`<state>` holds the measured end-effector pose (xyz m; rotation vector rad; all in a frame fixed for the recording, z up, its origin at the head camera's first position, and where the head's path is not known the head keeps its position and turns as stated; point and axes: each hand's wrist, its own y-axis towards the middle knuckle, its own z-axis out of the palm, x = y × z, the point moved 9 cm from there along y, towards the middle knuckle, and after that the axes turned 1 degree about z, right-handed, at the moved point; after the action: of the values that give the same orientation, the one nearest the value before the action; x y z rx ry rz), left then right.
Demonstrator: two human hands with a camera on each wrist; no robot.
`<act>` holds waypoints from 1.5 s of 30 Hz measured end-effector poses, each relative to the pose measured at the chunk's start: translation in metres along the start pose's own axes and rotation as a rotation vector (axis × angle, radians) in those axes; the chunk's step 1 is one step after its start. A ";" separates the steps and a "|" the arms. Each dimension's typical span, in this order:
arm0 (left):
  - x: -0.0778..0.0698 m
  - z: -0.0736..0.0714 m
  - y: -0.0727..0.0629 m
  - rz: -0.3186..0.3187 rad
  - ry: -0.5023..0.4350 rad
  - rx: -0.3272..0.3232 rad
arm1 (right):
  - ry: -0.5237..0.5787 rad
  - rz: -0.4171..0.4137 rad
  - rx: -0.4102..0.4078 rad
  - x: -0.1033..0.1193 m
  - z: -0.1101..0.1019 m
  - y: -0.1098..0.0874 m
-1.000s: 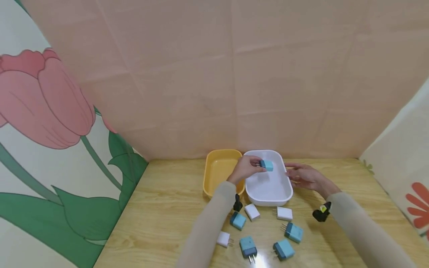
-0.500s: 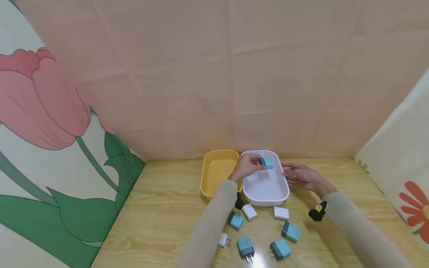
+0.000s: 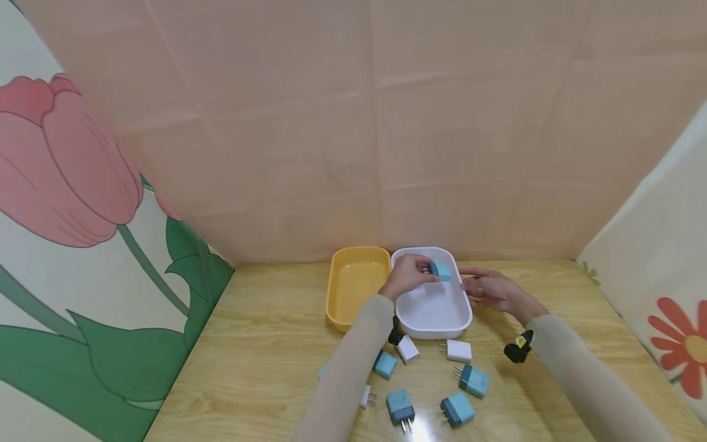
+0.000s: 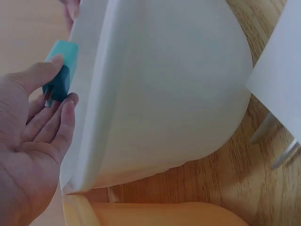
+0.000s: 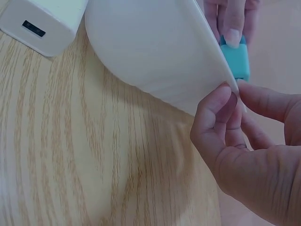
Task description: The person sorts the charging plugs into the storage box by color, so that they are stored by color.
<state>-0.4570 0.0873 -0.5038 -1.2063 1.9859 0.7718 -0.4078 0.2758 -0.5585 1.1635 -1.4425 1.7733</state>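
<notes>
My left hand (image 3: 407,276) pinches a two-tone blue charger plug (image 3: 441,272) over the white plastic tub (image 3: 433,313). In the left wrist view the thumb lies on the plug's side (image 4: 63,56), and its metal prongs point back toward the palm. At the tub's right side is my right hand (image 3: 495,291). The right wrist view has its thumb and curled fingers (image 5: 207,113) pinching the tub's rim, thumb on the inner side. Left of the white tub, close against it, stands a yellow tub (image 3: 358,291).
In front of the tubs, several plugs lie scattered on the wooden table (image 3: 265,344). White ones include a plug (image 3: 458,350) and another (image 3: 407,349); blue ones include a plug (image 3: 474,380) and another (image 3: 458,409). A pinkish cloth (image 3: 298,153) hangs behind.
The head view has shifted, so the table and tubs sit slightly further left in it. A blue plug's edge now shows left of the left forearm. Both hands keep their holds.
</notes>
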 end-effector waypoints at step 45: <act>0.013 0.013 -0.001 -0.154 0.102 0.026 | -0.015 -0.003 0.008 -0.001 0.009 0.001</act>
<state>-0.4579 0.0901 -0.5222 -1.3900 1.9500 0.6168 -0.4061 0.2671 -0.5598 1.1850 -1.4425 1.7734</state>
